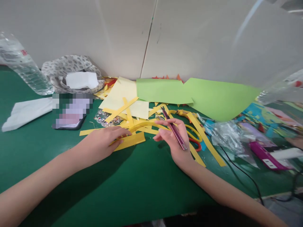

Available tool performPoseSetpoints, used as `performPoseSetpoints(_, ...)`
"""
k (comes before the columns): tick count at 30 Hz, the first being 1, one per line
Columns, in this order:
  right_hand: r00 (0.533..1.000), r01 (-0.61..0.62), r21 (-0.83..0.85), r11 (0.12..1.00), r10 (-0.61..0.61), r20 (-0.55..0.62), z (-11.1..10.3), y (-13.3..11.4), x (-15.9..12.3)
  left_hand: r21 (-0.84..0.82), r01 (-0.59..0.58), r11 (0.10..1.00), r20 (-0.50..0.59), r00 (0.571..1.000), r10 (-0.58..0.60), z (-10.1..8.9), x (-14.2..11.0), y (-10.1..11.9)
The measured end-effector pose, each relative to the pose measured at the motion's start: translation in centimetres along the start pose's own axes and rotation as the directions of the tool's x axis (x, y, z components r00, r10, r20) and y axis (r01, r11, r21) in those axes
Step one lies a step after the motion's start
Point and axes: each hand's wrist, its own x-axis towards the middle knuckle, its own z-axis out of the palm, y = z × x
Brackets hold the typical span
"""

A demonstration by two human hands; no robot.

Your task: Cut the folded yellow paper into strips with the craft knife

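Note:
My left hand [104, 142] is closed on a yellow paper strip [133, 141], its fingers curled over the strip's left part. Another narrow yellow strip [155, 124] arches from beside those fingers toward my right hand. Tucked in my right hand [176, 143] is a slim dark purple utility knife [174, 129], tip pointing up and away; the thumb and index fingertips are apart. Behind both hands lie several loose yellow strips [121, 110] in a crossed heap. Scissors with yellow and red handles [197, 146] are partly hidden behind my right hand.
At the back stand green paper sheets [165, 91] and a cream sheet [118, 94]. To the left are a phone [73, 113], a tissue [28, 113], a spotted cloth bag [71, 66] and a water bottle [23, 63]. Clear plastic [227, 135], a purple tool [267, 157] and a black cable [243, 171] lie right.

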Motion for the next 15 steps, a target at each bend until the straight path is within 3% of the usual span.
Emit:
performPoseSetpoints(3, 0.999, 0.036, -0.029, 0.999, -0.036, -0.029, -0.4, 0.4, 0.3, 0.145, -0.066, 0.987, 0.031, 0.998, 0.062, -0.2, 0.0, -0.5)
performPoseSetpoints(7, 0.999, 0.024, 0.020, 1.000, -0.023, -0.025, -0.8, 0.6, 0.7, 0.234, -0.020, 0.972, -0.011, 1.000, 0.024, -0.1, 0.1, -0.1)
performPoseSetpoints(12, 0.999, -0.032, 0.101, 0.994, 0.031, 0.007, -1.0, 0.6, 1.0, 0.188, -0.008, 0.982, -0.067, 0.998, 0.021, 0.6, 0.1, -0.1)
performPoseSetpoints(15, 0.998, 0.014, 0.138, 0.990, -0.006, -0.061, -1.1, 0.9, 1.1, 0.160, -0.002, 0.987, -0.077, 0.997, 0.015, 0.8, 0.0, -0.2)
